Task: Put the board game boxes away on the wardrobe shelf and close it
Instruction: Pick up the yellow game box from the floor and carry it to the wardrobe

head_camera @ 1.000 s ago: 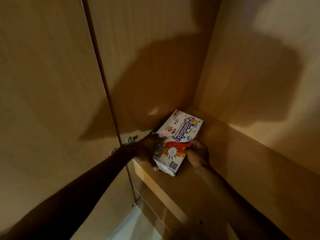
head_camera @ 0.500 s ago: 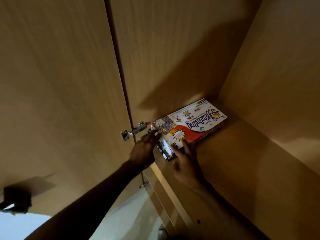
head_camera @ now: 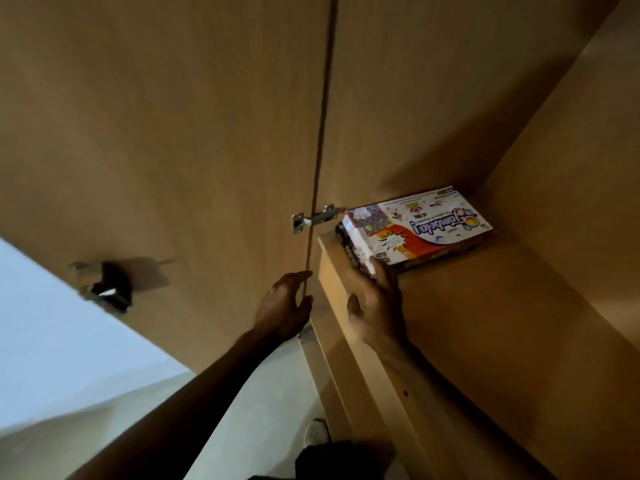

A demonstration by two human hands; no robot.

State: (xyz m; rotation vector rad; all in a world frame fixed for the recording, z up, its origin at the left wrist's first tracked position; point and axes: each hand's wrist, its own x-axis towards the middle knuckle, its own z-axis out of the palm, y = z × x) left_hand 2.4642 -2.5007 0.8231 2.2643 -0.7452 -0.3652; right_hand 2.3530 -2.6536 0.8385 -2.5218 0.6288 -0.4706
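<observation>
Board game box lies flat on wardrobe shelf, back-left corner, atop a darker box. Lid title reads upside down, roughly "Tambola". Right hand open, fingertips touching box's near corner. Left hand open, empty, beside shelf edge, below door hinge.

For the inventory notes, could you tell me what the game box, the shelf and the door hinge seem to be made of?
Game box: probably glossy printed cardboard, with colourful artwork and folded edges. Shelf: seemingly wood-look laminated board, matte tan with faint grain. Door hinge: shiny silver metal.
</observation>
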